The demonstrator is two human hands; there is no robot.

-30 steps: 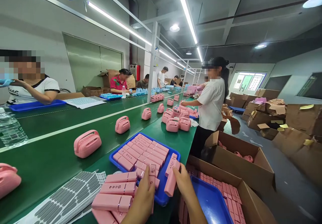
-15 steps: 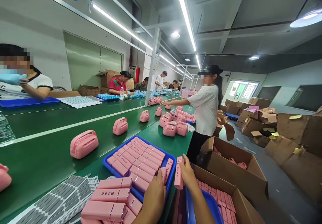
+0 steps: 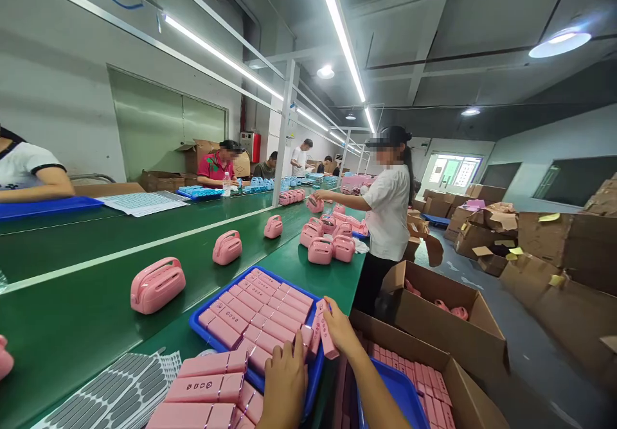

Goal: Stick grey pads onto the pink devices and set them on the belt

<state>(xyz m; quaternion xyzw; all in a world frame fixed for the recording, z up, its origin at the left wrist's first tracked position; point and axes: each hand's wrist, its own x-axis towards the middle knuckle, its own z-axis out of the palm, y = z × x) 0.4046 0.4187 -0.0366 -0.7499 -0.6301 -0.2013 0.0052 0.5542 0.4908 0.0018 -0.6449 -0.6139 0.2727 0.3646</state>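
Note:
My right hand (image 3: 341,329) grips a pink bar-shaped piece (image 3: 330,344) with small dark icons on its face, tilted over the right rim of a blue tray (image 3: 200,332). In that tray lie rows of similar pink bars (image 3: 255,297). My left hand (image 3: 285,374) rests over the near right part of the tray, fingers stretched out and touching bars there; its thumb is hidden. Beside the right hand's piece, another pink bar (image 3: 315,332) leans at the tray's right side. More pink bars (image 3: 202,387) are stacked in front of the tray, left of my left hand.
Pink radio-shaped cases (image 3: 159,286) stand along the green belt (image 3: 87,300). Sticker sheets (image 3: 116,393) lie at the near left. On my right are a carton (image 3: 470,393) of pink bars and a second blue tray (image 3: 393,390). A co-worker (image 3: 390,207) stands beyond, touching a pink case.
My right hand has brought its bar leftward to the tray's edge. My left hand's fingers have straightened over the bars. The co-worker's hand now meets a pink case; the view has shifted slightly.

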